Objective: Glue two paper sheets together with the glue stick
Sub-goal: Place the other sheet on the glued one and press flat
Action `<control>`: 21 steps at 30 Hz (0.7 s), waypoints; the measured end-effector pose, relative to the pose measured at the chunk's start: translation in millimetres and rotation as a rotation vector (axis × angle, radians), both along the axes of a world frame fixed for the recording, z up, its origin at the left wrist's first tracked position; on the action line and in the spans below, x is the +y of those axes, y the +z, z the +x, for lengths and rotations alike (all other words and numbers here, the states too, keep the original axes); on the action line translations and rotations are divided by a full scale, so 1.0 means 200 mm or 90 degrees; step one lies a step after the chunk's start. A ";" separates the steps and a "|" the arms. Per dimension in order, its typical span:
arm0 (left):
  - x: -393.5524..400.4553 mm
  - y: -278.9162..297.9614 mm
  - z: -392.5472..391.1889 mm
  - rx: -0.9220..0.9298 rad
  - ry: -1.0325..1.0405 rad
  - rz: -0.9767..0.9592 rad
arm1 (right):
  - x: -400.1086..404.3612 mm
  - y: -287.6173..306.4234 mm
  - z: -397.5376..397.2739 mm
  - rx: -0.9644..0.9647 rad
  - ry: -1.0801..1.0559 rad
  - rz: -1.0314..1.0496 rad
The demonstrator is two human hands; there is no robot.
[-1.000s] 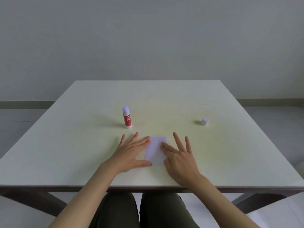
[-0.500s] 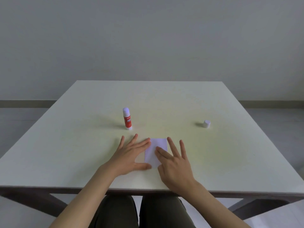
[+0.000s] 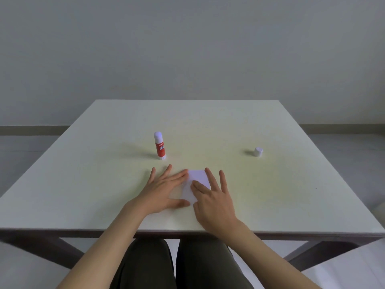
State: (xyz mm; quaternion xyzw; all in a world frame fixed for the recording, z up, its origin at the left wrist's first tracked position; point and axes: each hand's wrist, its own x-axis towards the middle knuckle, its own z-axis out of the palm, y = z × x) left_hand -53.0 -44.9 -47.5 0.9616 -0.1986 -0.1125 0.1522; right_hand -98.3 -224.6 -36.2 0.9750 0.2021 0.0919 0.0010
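Note:
A small white paper sheet (image 3: 197,177) lies flat on the table near the front edge. My left hand (image 3: 164,190) rests flat with spread fingers, its fingertips and thumb touching the paper's left side. My right hand (image 3: 212,197) lies flat over the paper's right and lower part, fingers apart. Whether a second sheet lies under it I cannot tell. A red glue stick (image 3: 159,146) with an uncapped white tip stands upright behind my left hand. Its white cap (image 3: 258,151) sits apart at the right.
The pale square table (image 3: 83,174) has its front edge just in front of my lap. A grey wall and floor lie behind it.
My right hand has slid left and toward me over the paper, covering more of it. My left hand has stayed in place.

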 end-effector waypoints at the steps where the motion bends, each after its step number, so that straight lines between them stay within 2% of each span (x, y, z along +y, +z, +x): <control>1: 0.00 0.00 0.00 -0.003 0.001 -0.003 | 0.00 -0.01 -0.05 -0.024 0.012 -0.003; 7: 0.01 -0.03 0.01 -0.016 -0.003 -0.014 | 0.00 -0.02 -0.10 -0.013 0.046 0.029; 10: 0.01 -0.04 0.02 -0.013 -0.002 -0.022 | 0.03 0.00 -0.02 0.024 0.008 -0.003; 14: 0.01 -0.04 0.03 -0.011 0.005 -0.022 | 0.08 -0.01 0.07 0.129 0.032 0.022; 18: 0.01 -0.04 0.03 -0.011 0.003 -0.005 | 0.06 0.02 0.03 0.127 0.014 0.015; 21: 0.02 -0.04 0.03 -0.016 0.004 0.009 | 0.02 0.03 -0.09 0.029 -0.001 0.022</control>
